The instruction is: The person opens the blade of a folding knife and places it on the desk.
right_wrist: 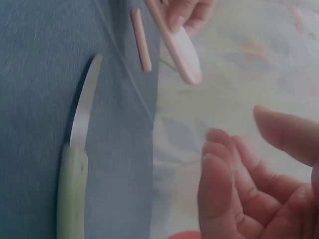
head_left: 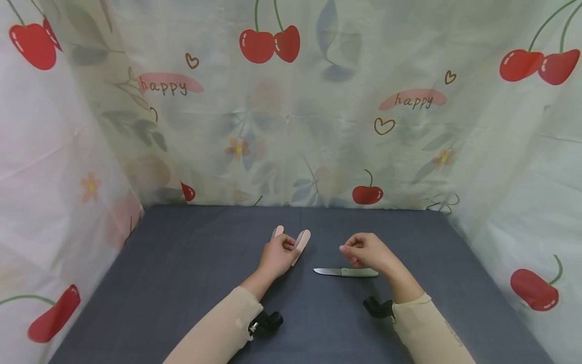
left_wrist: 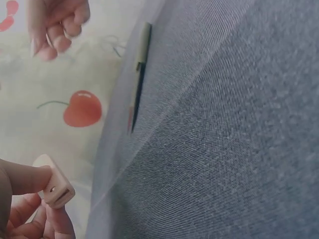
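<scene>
The pink folding sheath (head_left: 296,241) stands in the left hand (head_left: 278,255), near the middle of the grey cloth-covered table (head_left: 182,273), toward its far edge. It is a V of two flat, round-tipped arms rising above the fingers; the fingers curl round its lower part and the thumb lies against one arm. In the left wrist view only a blunt squared end of the piece shows, pinched between thumb and fingers, with a small slot in it; the rest is cut off by the frame edge. In the right wrist view the two arms appear as a narrow pink strip and a wider pale one, both blurred.

Just to the right lies a small knife (head_left: 346,272), flat on the table, its pale green handle (head_left: 359,273) toward the right hand (head_left: 366,250) and its short steel blade (head_left: 327,271) pointing left. The right hand hovers just above and behind the handle, fingers loosely curled, holding nothing; whether it touches the knife cannot be told.

The table covering is a fine woven fabric, matt and dark. Thin printed curtains (head_left: 291,116) with red cherries, hearts and the word "happy" wall in three sides. Both arms wear beige sleeves (head_left: 218,328), each with a black wrist camera mount (head_left: 265,322).
</scene>
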### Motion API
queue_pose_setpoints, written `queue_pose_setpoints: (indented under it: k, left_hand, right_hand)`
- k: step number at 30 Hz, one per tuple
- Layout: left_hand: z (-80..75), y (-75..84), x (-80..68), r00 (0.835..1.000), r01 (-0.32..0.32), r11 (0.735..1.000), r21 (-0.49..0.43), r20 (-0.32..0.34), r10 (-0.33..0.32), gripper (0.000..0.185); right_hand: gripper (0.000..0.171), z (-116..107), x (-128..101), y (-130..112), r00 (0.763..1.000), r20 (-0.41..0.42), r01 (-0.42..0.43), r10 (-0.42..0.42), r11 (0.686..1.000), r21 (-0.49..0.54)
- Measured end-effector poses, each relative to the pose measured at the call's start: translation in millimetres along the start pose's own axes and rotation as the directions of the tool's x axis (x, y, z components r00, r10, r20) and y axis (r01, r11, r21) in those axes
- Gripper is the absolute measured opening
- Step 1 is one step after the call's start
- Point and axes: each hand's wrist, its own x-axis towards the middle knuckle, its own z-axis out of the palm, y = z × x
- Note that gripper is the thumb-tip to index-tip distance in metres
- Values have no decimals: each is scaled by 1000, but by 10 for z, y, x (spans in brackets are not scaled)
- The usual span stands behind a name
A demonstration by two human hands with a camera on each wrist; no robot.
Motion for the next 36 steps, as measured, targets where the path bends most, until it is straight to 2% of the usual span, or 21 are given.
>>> queue_pose_setpoints:
  k: [6, 13, 21, 28, 32, 36]
  left_hand:
    - [-69, 43, -61, 1000, -12, 992, -128, -5, 11, 19]
    - [-61, 131, -128, 999, -16, 969, -245, -31, 9, 19]
    - [-38, 218, -228, 997, -49, 953, -298, -70, 30, 23]
    - [-27, 227, -268, 998, -54, 930, -363, -43, 41, 23]
    - [-20, 205, -275, 998, -66, 920, -387, -33, 58, 21]
    - [-19, 167, -271, 997, -82, 926, -369, -33, 75, 16]
  right_hand:
    - [23, 167, 89, -54, 998, -30, 51, -50, 998, 35]
    - [25, 355, 175, -149, 990, -91, 115, -108, 991, 71]
    - [22, 654, 263, -157, 959, -227, 202, -171, 972, 120]
    - [22, 867, 348, -174, 918, -326, 310, -225, 921, 235]
    - [19, 908, 358, -207, 914, -335, 332, -230, 898, 288]
    - [17, 922, 319, -245, 924, -303, 327, -231, 890, 317]
